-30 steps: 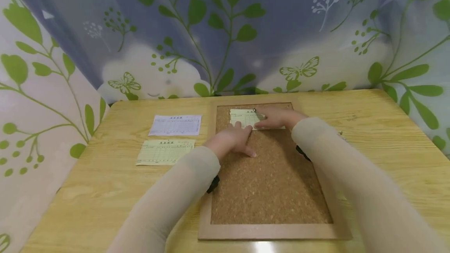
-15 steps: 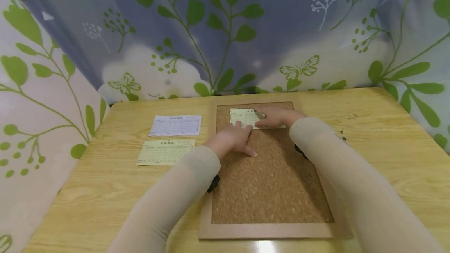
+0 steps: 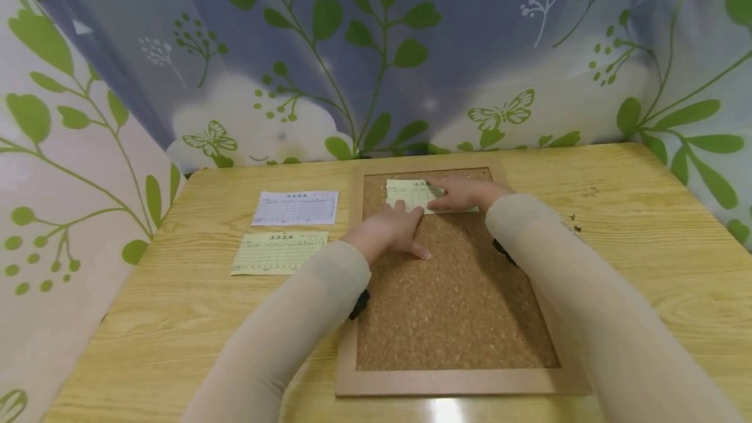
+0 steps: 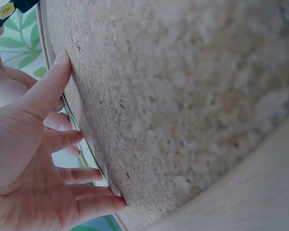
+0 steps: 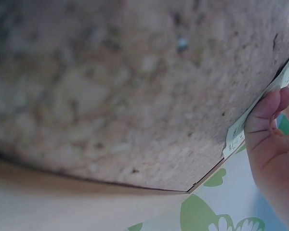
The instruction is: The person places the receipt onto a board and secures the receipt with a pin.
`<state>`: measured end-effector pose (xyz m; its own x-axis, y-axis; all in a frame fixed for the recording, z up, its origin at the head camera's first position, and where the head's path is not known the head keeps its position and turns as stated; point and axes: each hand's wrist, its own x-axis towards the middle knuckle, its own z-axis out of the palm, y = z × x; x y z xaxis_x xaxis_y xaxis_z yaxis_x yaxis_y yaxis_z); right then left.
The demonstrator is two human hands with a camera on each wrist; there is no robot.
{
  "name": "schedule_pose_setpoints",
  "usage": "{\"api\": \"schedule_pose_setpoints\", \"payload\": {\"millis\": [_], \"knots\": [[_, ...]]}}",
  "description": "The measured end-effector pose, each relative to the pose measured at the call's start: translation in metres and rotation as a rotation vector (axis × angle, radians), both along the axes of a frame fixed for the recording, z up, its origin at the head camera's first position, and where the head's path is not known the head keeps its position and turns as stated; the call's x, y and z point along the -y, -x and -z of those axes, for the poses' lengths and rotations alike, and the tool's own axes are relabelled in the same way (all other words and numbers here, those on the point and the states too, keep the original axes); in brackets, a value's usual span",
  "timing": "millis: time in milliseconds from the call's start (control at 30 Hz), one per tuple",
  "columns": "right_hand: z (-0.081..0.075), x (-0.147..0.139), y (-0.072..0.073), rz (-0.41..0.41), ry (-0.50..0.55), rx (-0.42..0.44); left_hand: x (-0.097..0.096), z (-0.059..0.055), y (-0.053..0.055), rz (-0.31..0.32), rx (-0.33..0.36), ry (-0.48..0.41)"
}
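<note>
A pale green printed form slip [image 3: 405,189] lies across the upper part of a framed cork board [image 3: 458,312]. My left hand [image 3: 389,230] is spread on the board, fingertips on the slip's lower edge and thumb out on the cork. In the left wrist view, the left-hand fingers [image 4: 98,207] are extended against the surface. My right hand [image 3: 461,193] presses on the slip from the right, its index fingertip at the top edge and its thumb lower on the paper. The right wrist view has the slip's corner [image 5: 233,137] sticking out beside that hand.
To the left of the board, a white form slip [image 3: 296,208] lies above a second green slip [image 3: 279,253] on the wooden table [image 3: 164,318]. Small metal tacks [image 3: 578,228] rest on the table beside the right sleeve. A leaf-patterned curtain [image 3: 435,70] hangs behind the table.
A small metal pin head showed at my right index fingertip one second ago; the fingertip covers that spot now. The left hand keeps its place on the slip.
</note>
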<state>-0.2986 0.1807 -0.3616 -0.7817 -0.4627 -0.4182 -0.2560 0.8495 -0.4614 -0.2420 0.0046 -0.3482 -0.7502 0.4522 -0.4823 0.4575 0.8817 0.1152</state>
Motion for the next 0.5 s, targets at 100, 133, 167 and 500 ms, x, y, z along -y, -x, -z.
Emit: {"api": "schedule_pose_setpoints", "payload": {"millis": [100, 133, 167, 500], "knots": [[0.0008, -0.0017, -0.0002, 0.006, 0.007, 0.003, -0.0013, 0.0019, 0.0007, -0.004, 0.004, 0.003], [0.0006, -0.0018, -0.0008, 0.006, 0.011, 0.004, -0.0012, 0.0026, 0.0009, -0.007, 0.006, 0.003], [0.0007, -0.0018, -0.0011, 0.007, 0.016, 0.005, -0.0012, 0.0033, 0.0013, -0.009, 0.009, 0.001], [0.0022, -0.0017, 0.0011, 0.01, 0.02, 0.001, -0.0006, 0.003, 0.0024, -0.015, 0.007, -0.006]]}}
